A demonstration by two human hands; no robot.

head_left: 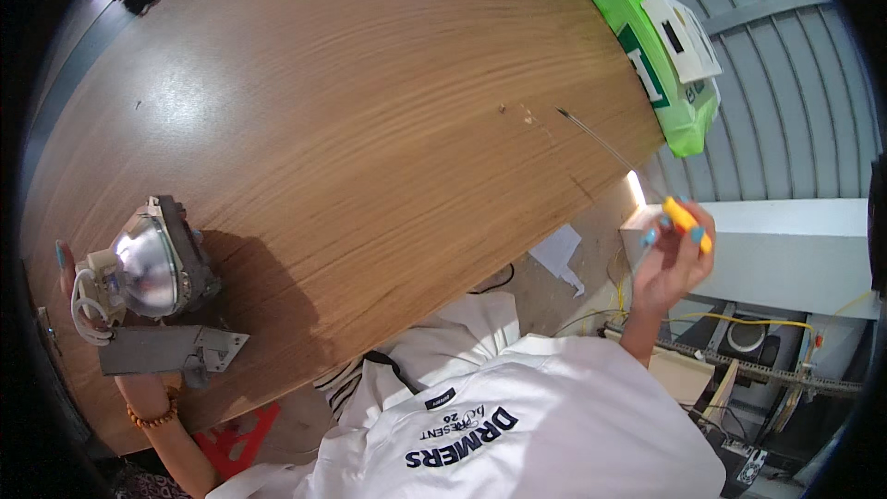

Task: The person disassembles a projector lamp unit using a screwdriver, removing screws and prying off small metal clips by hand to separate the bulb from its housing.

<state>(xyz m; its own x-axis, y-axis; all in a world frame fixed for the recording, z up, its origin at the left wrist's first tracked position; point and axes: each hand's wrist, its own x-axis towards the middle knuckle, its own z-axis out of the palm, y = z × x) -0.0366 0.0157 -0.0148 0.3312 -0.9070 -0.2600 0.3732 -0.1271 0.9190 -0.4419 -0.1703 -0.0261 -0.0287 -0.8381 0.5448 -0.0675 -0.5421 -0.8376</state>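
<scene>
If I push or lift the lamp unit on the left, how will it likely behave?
The lamp unit is probably fragile: its shiny, bowl-shaped reflector could be glass. It may tip or turn unevenly, since its outline is bulky and irregular. The looped white wires look flexible and might snag.

Bright light filled the scene, leaving a bleached patch of glare at ten o'clock on the table (416, 83). The lamp (146, 268) at nine o'clock glinted, and its broad shadow fell toward its four o'clock side, so the light seemed to come from around ten. The white shirt (601, 407) at five o'clock was nearly washed out, while the clutter (679, 370) at four o'clock sat dimmer. Fisheye distortion bowed the table's edge and the grey slats (785, 92) at two o'clock; black vignetting swallowed the corners, and detail near the rim softened.
</scene>
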